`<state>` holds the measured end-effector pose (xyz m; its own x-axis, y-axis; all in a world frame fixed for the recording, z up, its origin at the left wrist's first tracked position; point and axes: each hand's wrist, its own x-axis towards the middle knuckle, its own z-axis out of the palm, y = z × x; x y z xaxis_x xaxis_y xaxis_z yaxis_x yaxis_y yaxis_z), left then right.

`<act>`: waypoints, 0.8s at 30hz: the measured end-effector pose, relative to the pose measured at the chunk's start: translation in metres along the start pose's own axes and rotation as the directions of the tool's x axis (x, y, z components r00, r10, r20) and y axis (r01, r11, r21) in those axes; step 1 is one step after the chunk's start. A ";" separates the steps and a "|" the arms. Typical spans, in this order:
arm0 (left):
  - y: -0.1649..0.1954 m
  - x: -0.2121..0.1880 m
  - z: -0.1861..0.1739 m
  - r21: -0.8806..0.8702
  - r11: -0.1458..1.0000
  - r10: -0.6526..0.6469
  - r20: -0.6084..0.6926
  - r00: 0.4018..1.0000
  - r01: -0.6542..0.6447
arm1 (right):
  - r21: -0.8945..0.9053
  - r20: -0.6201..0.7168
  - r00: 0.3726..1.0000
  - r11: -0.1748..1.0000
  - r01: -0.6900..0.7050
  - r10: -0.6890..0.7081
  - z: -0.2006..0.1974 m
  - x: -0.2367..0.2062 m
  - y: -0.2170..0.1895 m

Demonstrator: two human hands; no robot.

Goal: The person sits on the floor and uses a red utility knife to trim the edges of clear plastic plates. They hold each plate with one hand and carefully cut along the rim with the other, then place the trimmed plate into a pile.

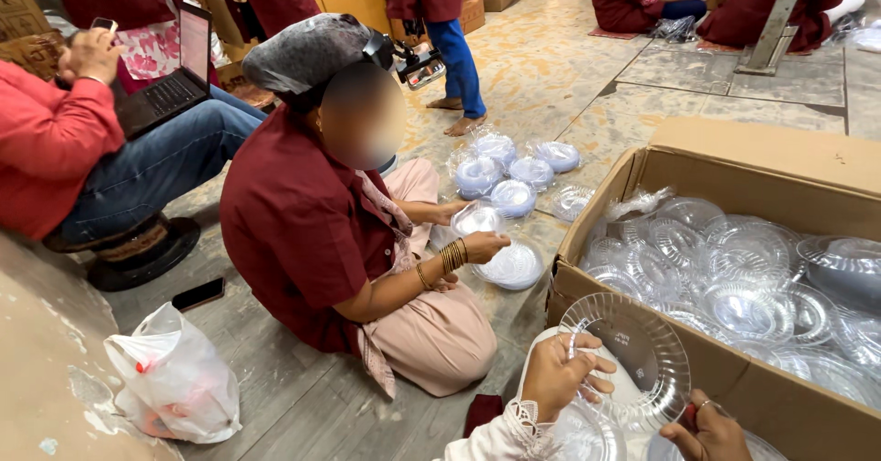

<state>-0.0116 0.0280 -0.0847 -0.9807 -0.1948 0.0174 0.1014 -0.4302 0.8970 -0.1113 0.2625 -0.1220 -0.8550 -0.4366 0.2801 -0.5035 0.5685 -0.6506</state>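
The left hand [558,374] pinches a clear round plastic plate [633,355]; the right hand [707,433] grips its lower rim, by the cardboard box [734,383] edge. A loose grip could let it slip and crack.

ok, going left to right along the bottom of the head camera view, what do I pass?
White plastic bag on the floor → left hand gripping a clear plastic plate → right hand at the plate's lower edge → cardboard box full of clear plates.
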 end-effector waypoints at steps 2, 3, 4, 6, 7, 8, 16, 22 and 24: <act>-0.004 0.000 0.005 -0.012 1.000 0.020 -0.019 1.000 -0.020 | -0.015 0.000 0.999 0.999 -0.047 0.047 -0.001 0.000 0.000; -0.006 0.000 0.008 -0.017 0.999 0.029 -0.028 0.999 -0.030 | -0.001 -0.006 0.998 0.998 -0.068 0.068 -0.001 0.000 0.000; -0.008 0.000 0.011 -0.022 0.999 0.029 -0.050 0.998 -0.030 | 0.013 -0.012 0.996 0.996 -0.089 0.090 -0.001 -0.001 0.000; -0.012 0.001 0.017 -0.034 0.999 0.029 -0.095 0.995 -0.033 | 0.002 -0.043 0.998 0.999 -0.053 0.053 -0.002 -0.001 0.000; -0.014 0.002 0.019 -0.026 0.999 0.023 -0.105 0.994 -0.026 | -0.004 -0.058 0.998 0.999 -0.032 0.032 -0.002 -0.002 0.000; -0.015 0.002 0.021 -0.019 1.000 0.016 -0.118 0.993 -0.018 | -0.035 -0.033 0.998 0.998 -0.061 0.060 -0.002 -0.002 0.000; -0.030 0.004 0.029 -0.081 0.996 0.009 -0.167 0.986 -0.023 | -0.112 0.019 0.979 0.974 -0.198 0.201 -0.002 -0.010 0.003; -0.034 0.008 0.038 -0.115 0.993 0.011 -0.196 0.980 -0.034 | -0.128 -0.096 0.991 0.986 -0.105 0.093 0.000 -0.011 0.001; -0.032 0.009 0.039 -0.119 0.992 0.024 -0.200 0.979 -0.049 | -0.107 -0.103 0.991 0.989 -0.099 0.088 0.002 -0.011 -0.001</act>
<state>-0.0300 0.0740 -0.0963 -0.9245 -0.3780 -0.0495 0.1686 -0.5220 0.8361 -0.1009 0.2656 -0.1258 -0.9040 -0.3108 0.2934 -0.4272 0.6803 -0.5955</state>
